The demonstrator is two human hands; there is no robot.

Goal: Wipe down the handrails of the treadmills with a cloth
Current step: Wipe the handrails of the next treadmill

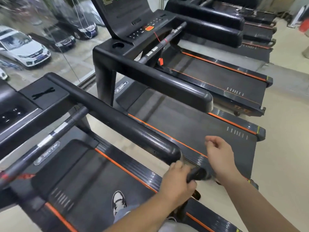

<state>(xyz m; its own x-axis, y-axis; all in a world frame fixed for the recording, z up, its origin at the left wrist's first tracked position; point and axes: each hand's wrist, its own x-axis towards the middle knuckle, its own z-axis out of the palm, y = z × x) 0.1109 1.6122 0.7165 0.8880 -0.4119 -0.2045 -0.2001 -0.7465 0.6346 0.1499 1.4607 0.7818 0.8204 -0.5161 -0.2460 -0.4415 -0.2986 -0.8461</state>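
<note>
I stand on the nearest treadmill. Its thick black right handrail (pixel 117 118) runs from the console toward me and ends in a rounded tip. Just below that tip my left hand (pixel 177 180) grips a dark cloth (pixel 198 174), bunched up, with a strip of it hanging down. My right hand (pixel 219 154) hovers to the right of the rail end, over the gap between treadmills, fingers loosely curled with nothing in them. The second treadmill's left handrail (pixel 167 81) lies beyond.
A thin crossbar (pixel 50 136) spans the near treadmill in front of me. The second treadmill has a console (pixel 133 22), a red safety clip (pixel 160 61) and a belt (pixel 184 124). More treadmills stand behind. A glass wall (pixel 50 47) is at the left.
</note>
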